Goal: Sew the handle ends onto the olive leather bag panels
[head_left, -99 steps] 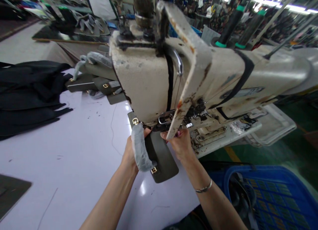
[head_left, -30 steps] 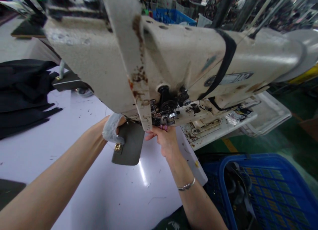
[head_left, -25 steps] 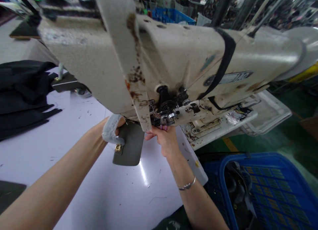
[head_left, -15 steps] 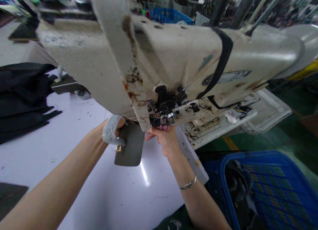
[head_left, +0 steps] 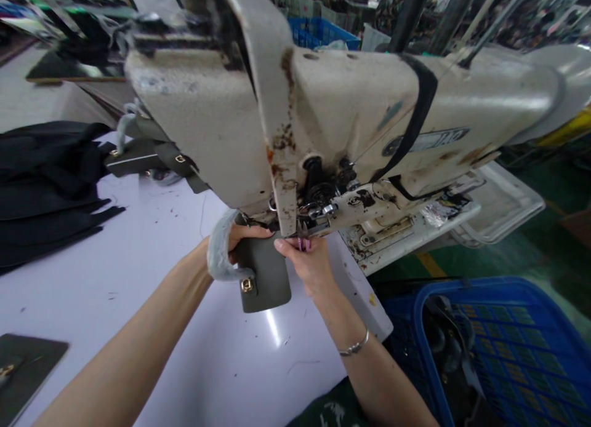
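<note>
A dark grey-green bag panel [head_left: 268, 276] lies under the needle end of a sewing machine [head_left: 221, 125]. It carries a fluffy grey strap [head_left: 218, 248] and a gold clasp [head_left: 247, 285]. My left hand [head_left: 240, 236] reaches through the strap's loop, closed on the panel's far left part, a finger close to the presser foot. In my right hand [head_left: 314, 264] are small pink-handled scissors [head_left: 303, 242], their blades pointing up beside the machine's needle area. My right thumb is at the panel's right edge. The machine's head hides the needle.
Black fabric pieces [head_left: 50, 187] lie at left, with more strapped grey-green pieces [head_left: 138, 153] behind the machine head. Another panel [head_left: 34, 368] is at the lower left. A blue basket [head_left: 508, 285] holding dark pieces stands at right, below the white table's [head_left: 184, 353] edge.
The view has shifted left, so the machine sits farther right. My left fingers now extend over the panel's far part. My right fingers have drawn in around the scissors, whose blades now show.
</note>
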`<state>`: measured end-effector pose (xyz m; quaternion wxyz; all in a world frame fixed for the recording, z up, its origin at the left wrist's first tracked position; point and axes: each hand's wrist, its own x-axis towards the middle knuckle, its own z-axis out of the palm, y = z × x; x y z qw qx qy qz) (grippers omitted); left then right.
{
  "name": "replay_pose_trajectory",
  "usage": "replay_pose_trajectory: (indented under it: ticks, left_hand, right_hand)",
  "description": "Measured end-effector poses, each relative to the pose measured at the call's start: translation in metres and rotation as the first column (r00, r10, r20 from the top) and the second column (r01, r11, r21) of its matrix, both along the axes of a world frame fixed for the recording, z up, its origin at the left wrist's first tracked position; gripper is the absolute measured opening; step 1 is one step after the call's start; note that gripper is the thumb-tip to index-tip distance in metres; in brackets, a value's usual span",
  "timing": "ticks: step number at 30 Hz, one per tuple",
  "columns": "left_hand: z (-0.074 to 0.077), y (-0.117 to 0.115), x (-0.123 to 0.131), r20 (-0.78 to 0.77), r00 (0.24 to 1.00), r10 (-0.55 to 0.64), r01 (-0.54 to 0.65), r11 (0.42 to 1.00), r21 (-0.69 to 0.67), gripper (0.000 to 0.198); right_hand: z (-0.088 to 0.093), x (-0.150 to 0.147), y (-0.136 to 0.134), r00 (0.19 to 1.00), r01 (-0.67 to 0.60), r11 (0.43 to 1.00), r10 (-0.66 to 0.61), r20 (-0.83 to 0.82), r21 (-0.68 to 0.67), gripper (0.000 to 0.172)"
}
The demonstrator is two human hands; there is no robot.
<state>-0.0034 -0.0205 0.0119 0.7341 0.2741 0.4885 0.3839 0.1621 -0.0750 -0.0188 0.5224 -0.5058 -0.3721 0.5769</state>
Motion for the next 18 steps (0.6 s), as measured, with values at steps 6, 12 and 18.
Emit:
replay_pose_trajectory:
  ticks: [6, 12, 18]
  left_hand:
    - [-0.002, -0.019, 0.014, 0.032, 0.999, 0.04, -0.034, 0.984, -0.177, 0.06]
    - [-0.005, -0.019, 0.019, 0.072, 0.992, 0.104, -0.084, 0.969, -0.231, 0.059]
    - [-0.002, -0.011, 0.021, -0.029, 0.975, 0.222, -0.223, 0.949, -0.222, 0.046]
  right_hand:
    - [0.016, 0.002, -0.002, 0.984, 0.048, 0.997, -0.058, -0.169, -0.063, 0.016]
    - [0.017, 0.005, 0.002, 0.982, 0.044, 0.997, -0.055, -0.179, -0.066, 0.016]
    - [0.019, 0.002, 0.006, 0.977, 0.048, 0.993, -0.069, -0.199, -0.107, 0.017]
